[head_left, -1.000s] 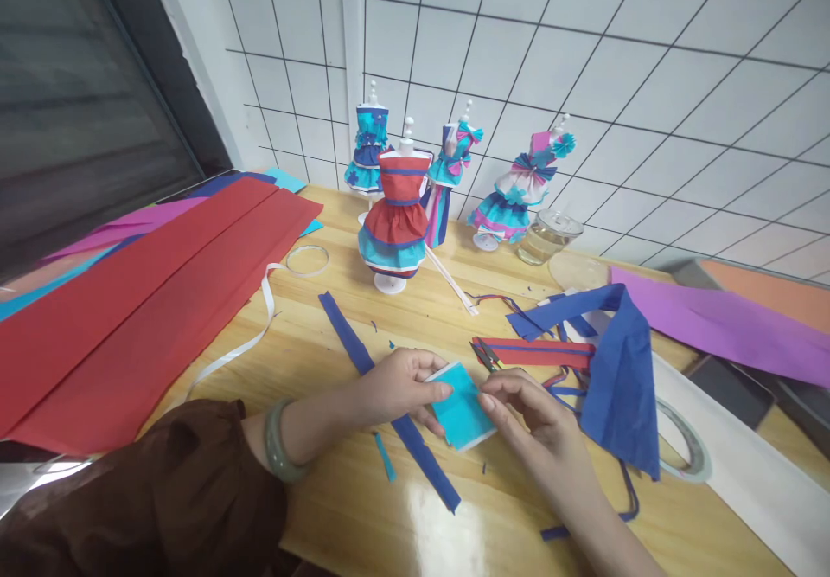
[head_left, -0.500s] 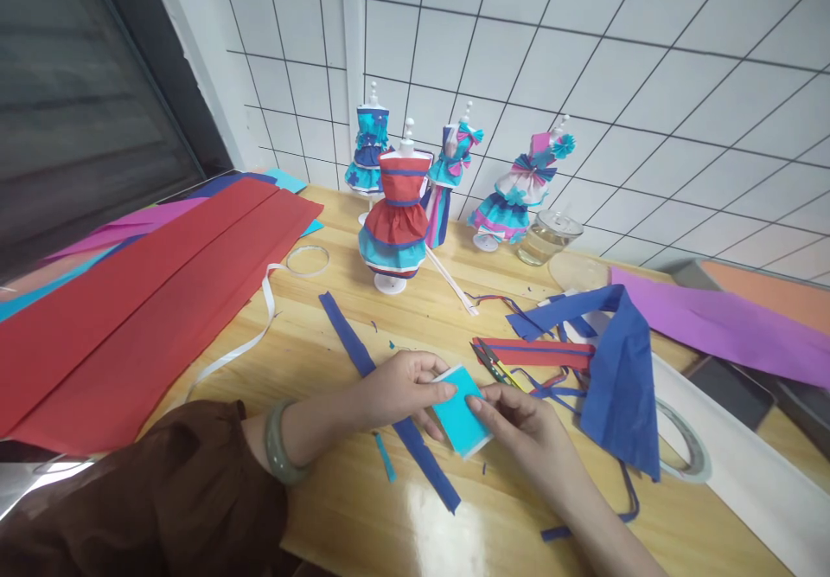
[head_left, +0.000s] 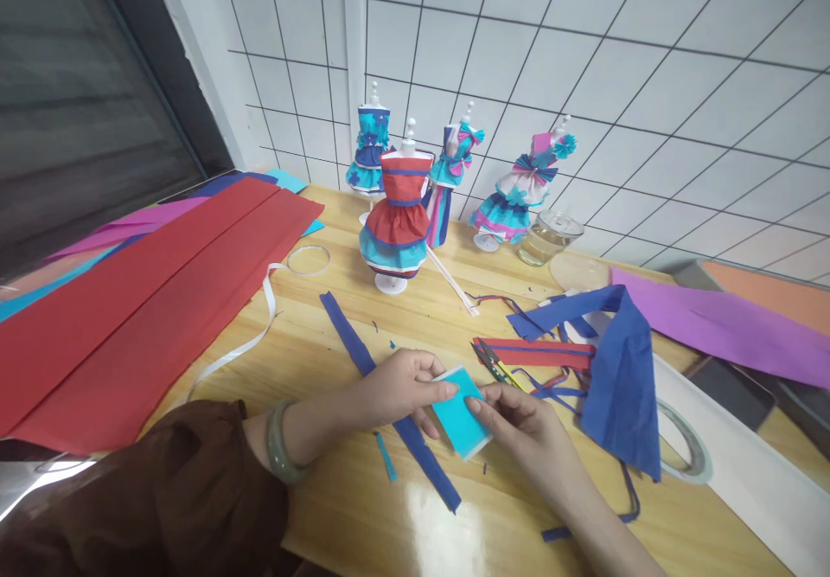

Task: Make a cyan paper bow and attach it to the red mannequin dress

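The person's left hand [head_left: 415, 391] grips the upper left of a turquoise piece [head_left: 462, 428] between thumb and fingers, while the right hand [head_left: 519, 421] pinches its right edge, so that it is held tilted just above the worktop [head_left: 350, 516]. A long blue strip [head_left: 426, 460] passes beneath the left hand, and beyond the right hand the scissors [head_left: 494, 364] lie across one end of a red strip [head_left: 545, 352]. Farther back stands a red dress [head_left: 406, 224] on a white form, with a glass [head_left: 541, 246] to its right
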A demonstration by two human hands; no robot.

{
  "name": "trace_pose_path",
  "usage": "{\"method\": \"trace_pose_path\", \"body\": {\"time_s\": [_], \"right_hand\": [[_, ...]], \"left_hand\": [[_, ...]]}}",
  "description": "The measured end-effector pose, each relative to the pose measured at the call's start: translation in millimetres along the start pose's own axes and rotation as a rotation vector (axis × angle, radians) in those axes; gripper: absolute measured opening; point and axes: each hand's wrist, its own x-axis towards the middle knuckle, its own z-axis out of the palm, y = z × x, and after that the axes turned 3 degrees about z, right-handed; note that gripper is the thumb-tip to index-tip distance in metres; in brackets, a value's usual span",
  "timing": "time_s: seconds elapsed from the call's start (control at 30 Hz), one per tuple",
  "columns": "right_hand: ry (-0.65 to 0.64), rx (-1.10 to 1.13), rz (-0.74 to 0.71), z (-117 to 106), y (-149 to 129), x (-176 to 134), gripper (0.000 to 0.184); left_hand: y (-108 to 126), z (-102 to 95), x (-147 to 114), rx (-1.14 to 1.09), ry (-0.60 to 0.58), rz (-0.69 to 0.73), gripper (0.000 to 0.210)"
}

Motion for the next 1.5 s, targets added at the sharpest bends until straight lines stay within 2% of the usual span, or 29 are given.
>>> {"method": "trace_pose_path", "body": {"time_s": [0.37, 0.57, 1.23, 1.5], "right_hand": [[0.012, 0.035, 0.015, 0.2, 3.4, 1.1, 0.026], [-0.028, 0.031, -0.006, 0.1, 0.2, 1.3, 0.025], [-0.058, 0.123, 0.065, -1.0, 3.7, 1.6, 0.027], [-0.034, 0.143, 0.066, -2.0, 8.0, 2.5, 0.025]], "left_hand": [[-0.5, -1.5, 0.8, -0.003, 0.005, 0.015, 0.030], [-1.4, -1.9, 1.5, -0.005, 0.005, 0.015, 0.031], [0.5, -2.4, 1.7, 0.008, 0.005, 0.008, 0.031], [0.9, -3.2, 0.5, 0.047, -0.088, 0.000, 0.036]]}}
